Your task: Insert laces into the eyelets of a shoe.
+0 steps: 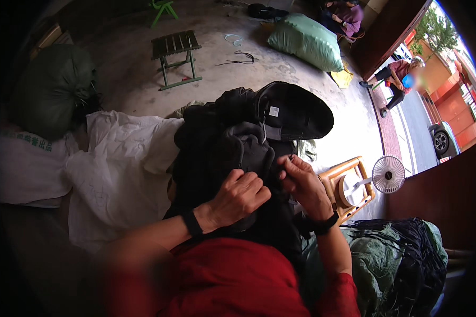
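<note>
A bulky heap of black garments (206,142) lies across my lap, the uppermost with a wide, hood-like opening (301,113). Inside that opening shows a small white label (274,111), with a pale cord close by. Over the near part of the cloth my left hand (240,195) is closed, knuckles up; its fingertips are hidden. My right hand (301,182) sits just to its right, thumb and forefinger pinched together. Whatever lies in that pinch is too small to make out. Dark bands circle both wrists.
White sacks (124,158) lie at left, below a dark green bag (53,90). Ahead stands a folding stool (175,47); a pale green sack (307,42) is beyond. At right are a small fan (388,174), a bamboo stool (360,164) and a green-black bundle (381,259). Two people sit farther off.
</note>
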`<move>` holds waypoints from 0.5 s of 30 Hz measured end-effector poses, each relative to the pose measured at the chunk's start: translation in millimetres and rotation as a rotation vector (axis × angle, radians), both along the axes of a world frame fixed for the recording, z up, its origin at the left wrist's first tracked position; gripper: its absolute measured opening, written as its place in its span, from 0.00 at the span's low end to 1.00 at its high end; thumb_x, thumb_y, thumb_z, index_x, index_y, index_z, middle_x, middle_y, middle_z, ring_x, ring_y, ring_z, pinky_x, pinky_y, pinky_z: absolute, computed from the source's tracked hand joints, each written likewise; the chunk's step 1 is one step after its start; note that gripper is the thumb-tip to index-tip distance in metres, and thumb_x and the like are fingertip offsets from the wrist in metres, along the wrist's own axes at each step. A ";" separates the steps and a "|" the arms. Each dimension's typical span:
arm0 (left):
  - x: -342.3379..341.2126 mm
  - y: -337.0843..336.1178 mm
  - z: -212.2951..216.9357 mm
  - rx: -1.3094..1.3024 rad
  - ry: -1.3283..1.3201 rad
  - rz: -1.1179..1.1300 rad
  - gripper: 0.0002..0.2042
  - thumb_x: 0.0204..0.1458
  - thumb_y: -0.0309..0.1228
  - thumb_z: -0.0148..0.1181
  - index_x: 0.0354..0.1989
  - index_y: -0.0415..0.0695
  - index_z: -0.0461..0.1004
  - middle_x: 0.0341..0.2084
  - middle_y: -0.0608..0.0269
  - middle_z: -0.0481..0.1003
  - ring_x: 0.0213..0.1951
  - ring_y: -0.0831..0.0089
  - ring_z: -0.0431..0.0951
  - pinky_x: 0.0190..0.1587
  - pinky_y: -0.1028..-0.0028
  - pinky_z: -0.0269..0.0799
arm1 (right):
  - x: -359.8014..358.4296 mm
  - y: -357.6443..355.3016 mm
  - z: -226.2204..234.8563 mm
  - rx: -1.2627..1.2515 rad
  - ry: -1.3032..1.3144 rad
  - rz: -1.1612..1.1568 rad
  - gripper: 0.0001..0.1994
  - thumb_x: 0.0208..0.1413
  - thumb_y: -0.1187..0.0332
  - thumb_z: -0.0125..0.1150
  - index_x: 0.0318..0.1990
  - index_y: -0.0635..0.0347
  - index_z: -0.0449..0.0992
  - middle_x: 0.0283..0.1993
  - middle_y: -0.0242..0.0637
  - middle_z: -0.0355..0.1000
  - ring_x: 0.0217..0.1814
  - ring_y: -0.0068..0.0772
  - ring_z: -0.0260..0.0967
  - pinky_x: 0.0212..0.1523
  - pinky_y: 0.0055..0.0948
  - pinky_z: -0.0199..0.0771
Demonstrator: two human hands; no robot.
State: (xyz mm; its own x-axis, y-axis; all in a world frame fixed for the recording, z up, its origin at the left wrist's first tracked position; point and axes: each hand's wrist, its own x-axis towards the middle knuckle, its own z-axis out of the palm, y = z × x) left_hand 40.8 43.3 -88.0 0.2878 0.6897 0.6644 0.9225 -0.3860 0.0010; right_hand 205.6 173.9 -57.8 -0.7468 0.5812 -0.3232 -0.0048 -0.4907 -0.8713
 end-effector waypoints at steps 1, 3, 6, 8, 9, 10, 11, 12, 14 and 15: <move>1.3 2.4 -3.8 -0.051 -0.061 -0.022 0.05 0.44 0.27 0.59 0.28 0.47 0.69 0.26 0.67 0.69 0.37 0.70 0.74 0.41 0.68 0.64 | -6.1 3.1 -1.1 -0.073 0.094 -0.032 0.09 0.66 0.63 0.52 0.45 0.56 0.74 0.25 0.23 0.69 0.18 0.11 0.54 0.19 0.12 0.52; 2.5 4.2 -12.9 -0.106 -0.053 -0.027 0.07 0.45 0.29 0.61 0.32 0.47 0.70 0.29 0.67 0.68 0.39 0.69 0.73 0.44 0.68 0.64 | -26.0 10.6 -1.8 -0.074 0.095 -0.063 0.09 0.66 0.63 0.52 0.45 0.57 0.74 0.23 0.22 0.67 0.17 0.12 0.52 0.18 0.13 0.51; 8.4 4.8 -9.6 -0.137 -0.091 -0.063 0.18 0.45 0.32 0.66 0.45 0.45 0.71 0.35 0.62 0.69 0.43 0.66 0.72 0.45 0.67 0.65 | -50.3 26.6 5.0 -0.022 0.305 -0.317 0.08 0.65 0.64 0.53 0.45 0.57 0.74 0.22 0.23 0.66 0.16 0.13 0.51 0.18 0.14 0.50; 4.3 6.4 -12.9 -0.065 -0.185 -0.101 0.18 0.45 0.30 0.66 0.45 0.44 0.71 0.36 0.60 0.70 0.45 0.63 0.72 0.46 0.65 0.67 | -59.7 30.2 8.7 0.062 0.326 -0.308 0.08 0.64 0.66 0.55 0.45 0.59 0.74 0.24 0.26 0.70 0.18 0.13 0.58 0.19 0.13 0.55; 1.3 7.1 -13.9 0.006 -0.283 -0.137 0.18 0.45 0.29 0.66 0.46 0.43 0.71 0.38 0.58 0.71 0.46 0.60 0.73 0.47 0.63 0.69 | -58.1 30.3 16.7 0.065 0.325 -0.308 0.08 0.64 0.66 0.55 0.45 0.59 0.74 0.24 0.26 0.70 0.18 0.13 0.58 0.19 0.13 0.55; -5.7 6.6 -8.8 0.035 -0.393 -0.198 0.18 0.46 0.23 0.64 0.46 0.42 0.70 0.41 0.54 0.71 0.49 0.55 0.73 0.49 0.61 0.71 | -51.4 29.5 32.4 0.453 0.113 -0.203 0.08 0.63 0.67 0.55 0.45 0.60 0.74 0.26 0.28 0.73 0.20 0.13 0.62 0.20 0.12 0.59; -15.2 8.0 -2.3 0.073 -0.438 -0.182 0.16 0.47 0.18 0.61 0.45 0.39 0.70 0.41 0.53 0.72 0.48 0.52 0.74 0.50 0.63 0.73 | -41.6 30.6 51.0 0.837 -0.108 -0.092 0.08 0.63 0.68 0.55 0.45 0.61 0.75 0.29 0.30 0.75 0.23 0.13 0.66 0.21 0.12 0.62; -22.6 10.7 7.3 0.100 -0.524 -0.128 0.14 0.49 0.17 0.59 0.45 0.39 0.70 0.40 0.53 0.72 0.46 0.54 0.76 0.48 0.65 0.74 | -23.5 38.6 75.6 0.928 -0.150 -0.028 0.08 0.62 0.70 0.54 0.45 0.62 0.75 0.34 0.33 0.78 0.26 0.14 0.70 0.24 0.13 0.67; -44.0 12.7 17.3 0.047 -0.739 -0.060 0.11 0.53 0.16 0.54 0.45 0.38 0.69 0.40 0.53 0.73 0.41 0.62 0.78 0.43 0.69 0.75 | 4.4 57.1 130.7 1.128 -0.154 0.028 0.11 0.64 0.66 0.49 0.44 0.62 0.75 0.34 0.34 0.78 0.25 0.16 0.70 0.25 0.18 0.69; -52.2 13.0 23.5 -0.027 -0.870 -0.066 0.10 0.56 0.17 0.52 0.45 0.38 0.69 0.40 0.54 0.73 0.39 0.67 0.79 0.40 0.72 0.76 | 14.0 58.9 174.9 1.415 -0.207 -0.003 0.15 0.66 0.62 0.44 0.45 0.61 0.75 0.35 0.34 0.79 0.24 0.19 0.70 0.26 0.18 0.69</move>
State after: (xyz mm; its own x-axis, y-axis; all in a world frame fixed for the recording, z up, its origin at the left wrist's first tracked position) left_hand -11.4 56.2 -64.5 -0.2744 0.7082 0.6505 0.5656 -0.4282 0.7048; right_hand 219.7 232.8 117.1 -0.7567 0.5023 0.4185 0.1815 0.7764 -0.6035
